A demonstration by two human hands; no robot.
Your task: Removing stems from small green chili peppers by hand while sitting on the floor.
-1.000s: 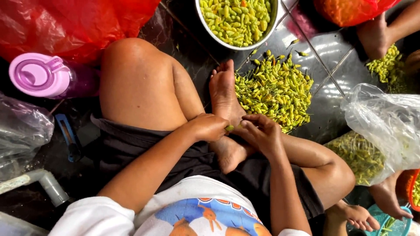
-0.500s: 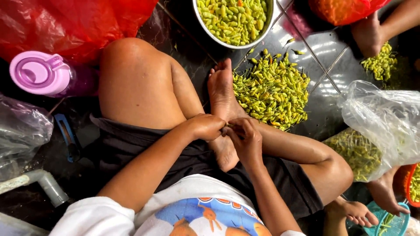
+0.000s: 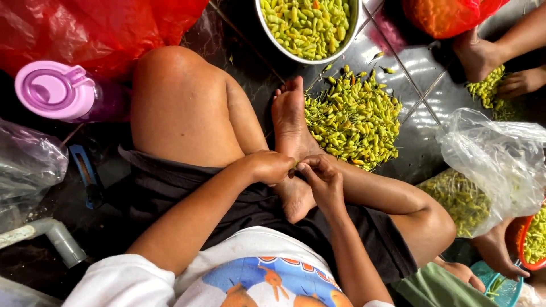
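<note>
I sit cross-legged on a dark tiled floor. My left hand and my right hand meet over my foot, fingertips pinched together on a small green chili that is mostly hidden between them. A heap of yellow-green chilies lies on the floor just beyond my foot. Farther off stands a metal bowl filled with more chilies.
A red plastic bag and a pink-lidded bottle are at the left, with a blue cutter and a grey pipe near my thigh. A clear bag of stems lies right. Other people's feet are at the upper right.
My right hand has drawn in from the chili heap to meet my left hand over my foot. The hands now pinch together.
</note>
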